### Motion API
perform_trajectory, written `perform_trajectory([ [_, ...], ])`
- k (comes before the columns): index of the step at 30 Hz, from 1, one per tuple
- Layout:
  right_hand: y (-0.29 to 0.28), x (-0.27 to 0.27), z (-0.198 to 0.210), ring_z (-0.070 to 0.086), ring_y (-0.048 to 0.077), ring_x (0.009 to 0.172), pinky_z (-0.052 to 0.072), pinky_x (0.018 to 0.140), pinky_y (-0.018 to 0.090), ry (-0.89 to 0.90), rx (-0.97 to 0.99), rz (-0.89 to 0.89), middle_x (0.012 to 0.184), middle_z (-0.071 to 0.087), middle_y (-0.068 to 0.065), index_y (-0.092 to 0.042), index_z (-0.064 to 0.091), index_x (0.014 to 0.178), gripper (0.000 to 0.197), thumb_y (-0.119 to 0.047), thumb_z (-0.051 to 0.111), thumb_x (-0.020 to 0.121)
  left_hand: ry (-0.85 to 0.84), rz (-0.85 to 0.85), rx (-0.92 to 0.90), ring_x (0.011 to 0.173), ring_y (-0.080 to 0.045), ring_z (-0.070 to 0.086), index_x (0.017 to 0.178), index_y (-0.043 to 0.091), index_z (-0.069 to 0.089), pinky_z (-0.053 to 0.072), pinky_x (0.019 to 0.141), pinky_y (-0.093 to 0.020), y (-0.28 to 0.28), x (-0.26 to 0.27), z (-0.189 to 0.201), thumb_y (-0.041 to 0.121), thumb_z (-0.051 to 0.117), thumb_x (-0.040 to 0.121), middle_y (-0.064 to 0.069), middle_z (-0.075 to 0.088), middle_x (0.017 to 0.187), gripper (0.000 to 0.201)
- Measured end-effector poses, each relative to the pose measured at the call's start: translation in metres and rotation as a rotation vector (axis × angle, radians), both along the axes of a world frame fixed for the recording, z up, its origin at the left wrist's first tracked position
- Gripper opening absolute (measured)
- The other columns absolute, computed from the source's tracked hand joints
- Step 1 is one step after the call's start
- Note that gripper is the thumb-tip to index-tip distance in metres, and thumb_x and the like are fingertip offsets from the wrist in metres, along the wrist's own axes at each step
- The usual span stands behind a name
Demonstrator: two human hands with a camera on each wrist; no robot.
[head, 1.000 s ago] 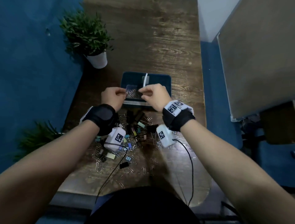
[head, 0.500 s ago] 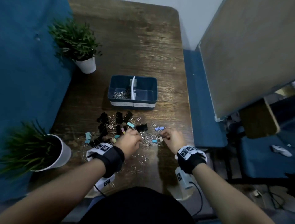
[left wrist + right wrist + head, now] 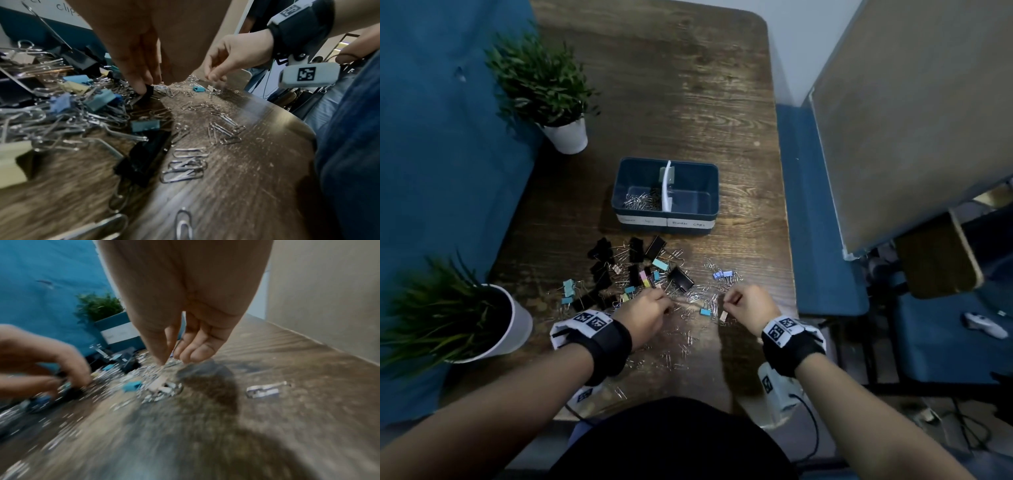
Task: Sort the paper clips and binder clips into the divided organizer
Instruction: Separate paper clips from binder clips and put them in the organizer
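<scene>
The blue divided organizer (image 3: 619,192) stands mid-table; its left compartment holds paper clips (image 3: 638,201) and its right one looks bare. In front of it lies a mixed pile of black and coloured binder clips (image 3: 640,270) and loose paper clips (image 3: 185,172). My left hand (image 3: 667,305) reaches into the pile's near edge, where its fingertips (image 3: 141,86) close round a small black binder clip (image 3: 149,93). At the pile's right side my right hand (image 3: 727,303) is curled, thumb and forefinger pinched (image 3: 164,363) on a paper clip just above the scattered ones; that view is blurred.
A potted plant (image 3: 566,135) stands at the back left and another (image 3: 513,325) at the near left edge. The table's right edge (image 3: 789,274) is close to my right hand, with blue seating beyond. A stray clip (image 3: 265,389) lies right of my right hand.
Both hands came back from over the organizer's left compartment to the pile near me. Since half a second ago they have stayed there, fingers working among the clips.
</scene>
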State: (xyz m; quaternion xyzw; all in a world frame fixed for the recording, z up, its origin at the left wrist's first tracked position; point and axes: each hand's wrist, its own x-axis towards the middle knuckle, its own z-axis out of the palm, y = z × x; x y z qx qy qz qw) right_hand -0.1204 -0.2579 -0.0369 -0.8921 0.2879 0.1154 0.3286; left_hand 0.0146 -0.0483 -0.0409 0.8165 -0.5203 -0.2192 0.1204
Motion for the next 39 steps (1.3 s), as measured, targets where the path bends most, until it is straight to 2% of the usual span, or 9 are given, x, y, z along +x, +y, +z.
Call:
perform_trajectory([
  [4,-0.018,0.021,0.000,0.053,0.017,0.114,0.045,0.101,0.034,-0.079,-0.069,-0.091,0.123,0.055,-0.004,-0.025,0.060,0.118,0.034,-0.020,0.069,0.086,-0.027,-0.015,-0.033,0.106,-0.019,0.048,0.118,0.011,0.059,0.047,0.090,-0.033,-0.006,-0.004,0.002,0.011,0.045,0.092,-0.002,0.054,0.111,0.030],
  [8,-0.016,0.042,0.001,0.036,0.026,0.135,0.031,0.111,0.040,-0.016,-0.073,0.007,0.138,0.046,0.004,-0.026,0.055,0.130,0.046,-0.021,0.070,0.086,0.014,-0.059,-0.015,0.111,-0.016,0.044,0.125,0.014,0.054,0.045,0.091,-0.027,-0.018,-0.018,0.007,0.016,0.042,0.095,0.000,0.050,0.118,0.033],
  [13,-0.006,0.056,-0.010,0.040,0.030,0.132,0.033,0.111,0.041,0.081,-0.220,0.191,0.128,0.055,0.005,-0.022,0.064,0.110,0.025,-0.007,0.061,0.090,0.038,-0.050,0.014,0.114,-0.019,0.043,0.124,0.011,0.054,0.047,0.092,-0.036,-0.019,-0.019,0.004,0.015,0.042,0.093,-0.002,0.049,0.119,0.033],
  [17,0.010,0.066,-0.003,0.060,0.021,0.104,0.052,0.089,0.034,0.044,-0.146,0.224,0.107,0.063,0.001,-0.019,0.067,0.106,0.018,-0.011,0.059,0.092,0.050,-0.008,0.016,0.111,-0.020,0.045,0.120,0.012,0.056,0.046,0.091,-0.036,-0.012,-0.013,0.001,0.013,0.041,0.093,-0.003,0.051,0.114,0.032],
  [23,0.003,0.068,0.008,0.066,0.010,0.100,0.052,0.085,0.019,-0.154,0.020,-0.009,0.121,0.065,-0.005,-0.023,0.062,0.119,0.033,-0.011,0.064,0.089,0.017,-0.023,0.025,0.112,-0.018,0.043,0.123,0.013,0.055,0.046,0.091,-0.034,-0.009,-0.012,0.005,0.015,0.042,0.094,0.000,0.050,0.115,0.031],
  [26,-0.014,0.054,0.007,0.064,0.016,0.103,0.052,0.092,0.026,-0.063,-0.040,-0.086,0.117,0.066,0.003,-0.016,0.061,0.114,0.031,-0.018,0.071,0.085,0.026,-0.036,0.010,0.111,-0.020,0.045,0.123,0.011,0.055,0.046,0.091,-0.035,-0.010,-0.016,0.004,0.015,0.044,0.094,-0.003,0.050,0.115,0.032],
  [29,-0.015,0.033,0.000,0.048,0.023,0.121,0.045,0.103,0.041,0.184,-0.093,-0.075,0.133,0.049,0.008,-0.015,0.050,0.128,0.073,-0.045,0.081,0.069,0.063,-0.021,0.030,0.112,-0.020,0.047,0.128,0.011,0.050,0.044,0.095,-0.028,-0.012,-0.023,0.004,0.020,0.049,0.093,-0.005,0.047,0.119,0.036],
  [31,-0.005,0.024,-0.002,0.038,0.023,0.128,0.038,0.108,0.043,0.239,-0.106,-0.034,0.138,0.039,0.006,-0.016,0.042,0.136,0.089,-0.051,0.081,0.063,0.077,-0.019,0.053,0.113,-0.017,0.047,0.134,0.013,0.044,0.040,0.096,-0.024,-0.011,-0.027,0.004,0.026,0.055,0.091,-0.003,0.044,0.123,0.045],
  [39,0.047,0.028,0.005,0.052,0.015,0.111,0.041,0.102,0.029,0.119,0.062,0.291,0.116,0.051,-0.003,-0.019,0.058,0.118,0.031,-0.016,0.066,0.088,0.087,-0.014,0.107,0.109,-0.018,0.047,0.126,0.012,0.048,0.043,0.095,-0.029,-0.008,-0.028,0.004,0.025,0.062,0.086,-0.003,0.043,0.120,0.044],
])
